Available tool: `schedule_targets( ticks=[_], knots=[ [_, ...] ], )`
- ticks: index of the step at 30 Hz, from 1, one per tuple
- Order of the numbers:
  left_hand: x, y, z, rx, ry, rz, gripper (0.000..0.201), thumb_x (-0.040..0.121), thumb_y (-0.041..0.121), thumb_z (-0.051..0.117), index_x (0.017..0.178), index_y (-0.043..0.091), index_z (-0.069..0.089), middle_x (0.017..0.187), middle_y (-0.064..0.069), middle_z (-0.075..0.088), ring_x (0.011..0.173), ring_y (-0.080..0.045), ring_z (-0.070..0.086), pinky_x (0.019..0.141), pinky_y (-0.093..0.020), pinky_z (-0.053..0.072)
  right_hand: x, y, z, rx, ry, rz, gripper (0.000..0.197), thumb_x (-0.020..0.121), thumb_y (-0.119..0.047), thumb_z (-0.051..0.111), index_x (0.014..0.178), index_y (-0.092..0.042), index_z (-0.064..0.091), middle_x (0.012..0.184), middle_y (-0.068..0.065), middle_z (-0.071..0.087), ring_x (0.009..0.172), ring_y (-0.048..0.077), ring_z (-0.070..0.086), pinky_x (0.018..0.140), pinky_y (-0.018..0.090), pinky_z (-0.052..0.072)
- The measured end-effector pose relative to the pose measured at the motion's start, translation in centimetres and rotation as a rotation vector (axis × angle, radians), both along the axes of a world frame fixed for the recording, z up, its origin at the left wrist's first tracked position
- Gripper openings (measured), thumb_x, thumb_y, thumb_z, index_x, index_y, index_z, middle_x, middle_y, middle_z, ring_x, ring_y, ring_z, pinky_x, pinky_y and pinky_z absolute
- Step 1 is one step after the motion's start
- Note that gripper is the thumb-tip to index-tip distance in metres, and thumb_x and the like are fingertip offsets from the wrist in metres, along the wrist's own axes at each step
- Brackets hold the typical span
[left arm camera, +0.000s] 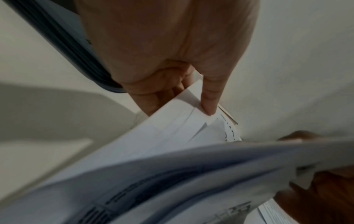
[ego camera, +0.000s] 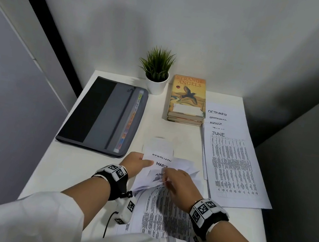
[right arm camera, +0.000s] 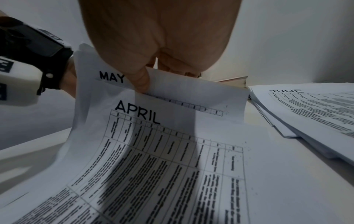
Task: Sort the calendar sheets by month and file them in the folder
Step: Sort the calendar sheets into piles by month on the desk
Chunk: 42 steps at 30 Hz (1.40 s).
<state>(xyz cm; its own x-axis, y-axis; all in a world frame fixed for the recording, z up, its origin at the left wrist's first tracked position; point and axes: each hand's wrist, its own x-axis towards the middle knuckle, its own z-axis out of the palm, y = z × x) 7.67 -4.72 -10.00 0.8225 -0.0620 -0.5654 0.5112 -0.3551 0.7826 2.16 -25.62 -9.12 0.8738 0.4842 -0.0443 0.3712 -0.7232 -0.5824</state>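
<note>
Left hand [ego camera: 137, 162]: grips the left edge of a fanned bunch of sheets [ego camera: 160, 164], thumb on top, fingers curled beneath.
Right hand [ego camera: 178, 184]: pinches the upper edge of the APRIL sheet [right arm camera: 172, 151], thumb on its face, just below the MAY sheet [right arm camera: 111, 77].
Fan: thin white printed paper, bowed and lifted off the white worktop [ego camera: 74, 168] near its front edge; headings read FEBRUARY, MARCH, APRIL.
Right stack [ego camera: 232, 160]: flat sheets stepped along the worktop's right edge, showing OCTOBER, SEPTEMBER, AUGUST, JUNE above a grid of fine print.
Folder [ego camera: 102, 115]: grey and black fabric, rounded corners, coloured tabs along its right side; lies at the left edge, well apart from the stack.
Open room: bare strip of worktop between folder and stack.
Back: two books [ego camera: 187, 100], top one titled STRANGE ANGELS, beside a potted plant [ego camera: 157, 72] in a white pot.
</note>
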Motion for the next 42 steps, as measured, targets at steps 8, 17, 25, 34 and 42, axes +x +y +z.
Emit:
schedule_targets(
  ticks=[8,17,25,34,42],
  knots=[
    [-0.4,0.4,0.1,0.18,-0.083,-0.08,0.035,0.089,0.027,0.067,0.058,0.022,0.051,0.053,0.01,0.049,0.051,-0.01,0.044,0.051,-0.022,0.033,-0.3,-0.1,0.2,-0.014,0.008,-0.003,0.02,0.085,-0.007,0.05,0.085,-0.028,0.047,0.082,-0.012,0.052,0.076,0.01,0.047,0.067,0.023,0.035],
    [-1.3,0.0,0.3,0.069,-0.101,-0.132,0.028,0.078,0.019,0.078,0.105,0.014,0.07,0.1,0.004,0.073,0.093,-0.012,0.069,0.084,-0.028,0.054,-0.2,0.5,0.4,-0.026,0.055,-0.014,0.025,0.087,-0.01,0.05,0.082,-0.034,0.044,0.082,-0.015,0.052,0.078,0.01,0.049,0.068,0.027,0.041],
    [-1.2,-0.2,0.0,0.17,-0.166,-0.082,0.019,0.086,0.026,0.071,0.098,0.011,0.07,0.086,0.006,0.067,0.075,-0.007,0.061,0.061,-0.014,0.042,-0.6,0.1,0.3,0.057,0.042,-0.039,0.012,0.091,-0.011,0.05,0.092,-0.022,0.05,0.124,-0.007,0.046,0.085,0.014,0.058,0.07,0.032,0.052],
    [-1.6,-0.4,-0.3,0.141,-0.16,-0.003,0.031,0.089,0.029,0.068,0.089,-0.002,0.066,0.077,-0.007,0.057,0.068,-0.017,0.046,0.064,-0.026,0.036,-0.4,0.2,-0.2,0.041,-0.001,-0.06,0.014,0.089,-0.007,0.053,0.088,-0.021,0.053,0.096,-0.007,0.054,0.092,0.014,0.045,0.079,0.031,0.044],
    [-1.9,-0.8,0.4,0.11,-0.19,-0.012,0.014,0.083,0.021,0.075,0.091,0.01,0.07,0.084,0.002,0.069,0.07,-0.004,0.061,0.054,-0.006,0.041,-0.3,0.3,-0.7,0.097,0.019,-0.069,0.012,0.092,-0.013,0.054,0.094,-0.024,0.051,0.123,-0.013,0.041,0.087,0.007,0.054,0.067,0.012,0.041]
  ],
)
